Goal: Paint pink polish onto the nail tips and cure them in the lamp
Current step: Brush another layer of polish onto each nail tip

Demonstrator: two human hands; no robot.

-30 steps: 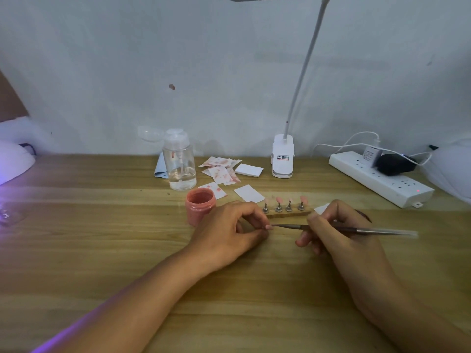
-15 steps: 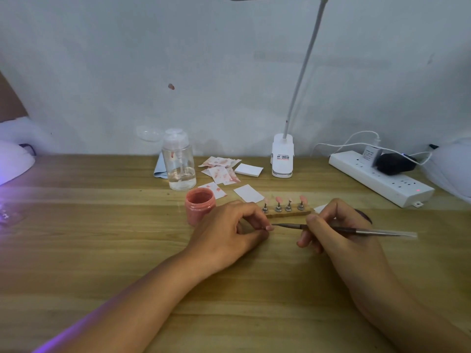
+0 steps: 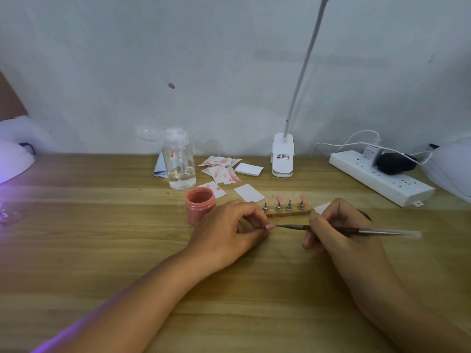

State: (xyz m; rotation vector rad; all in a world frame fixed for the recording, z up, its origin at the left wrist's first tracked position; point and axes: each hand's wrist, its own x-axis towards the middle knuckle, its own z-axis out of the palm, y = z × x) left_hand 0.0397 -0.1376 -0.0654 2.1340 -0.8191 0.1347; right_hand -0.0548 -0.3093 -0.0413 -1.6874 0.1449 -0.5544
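Pink tip: you pinched one small nail tip (image 3: 269,227) between thumb and forefinger of your left hand (image 3: 229,233), fingers curled round it, its face turned toward three o'clock where the bristles could reach.
Brush: your right hand (image 3: 339,235) gripped the slim metal brush (image 3: 356,230) like a pen, well forward on the handle, with its point just meeting the tip. That short hold, I'd judge, was for control on so small a thing.
Hands: both sat low over the wooden table (image 3: 102,225), which looked like bracing against shake.
Polish jar: open and pink, the jar (image 3: 200,203) stood at ten o'clock of your left hand, just beside it and handy for reloading.
Rack: at twelve o'clock of your hands, the wooden strip (image 3: 288,212) carried four metal stands with pink tips (image 3: 279,199) upright, probably so wet faces touched nothing.
Curing lamp: the white dome (image 3: 12,161) sat far out at nine o'clock, glowing violet, well apart from your hands. This tip was not yet cured.
Wipes: pink-stained squares (image 3: 220,171) lay at twelve o'clock of the jar, beside the pump bottle (image 3: 179,164).
Writing: the desk lamp's clip base (image 3: 282,155) bore a dark-and-red label, too small to read. I couldn't make out any brand on the jar.
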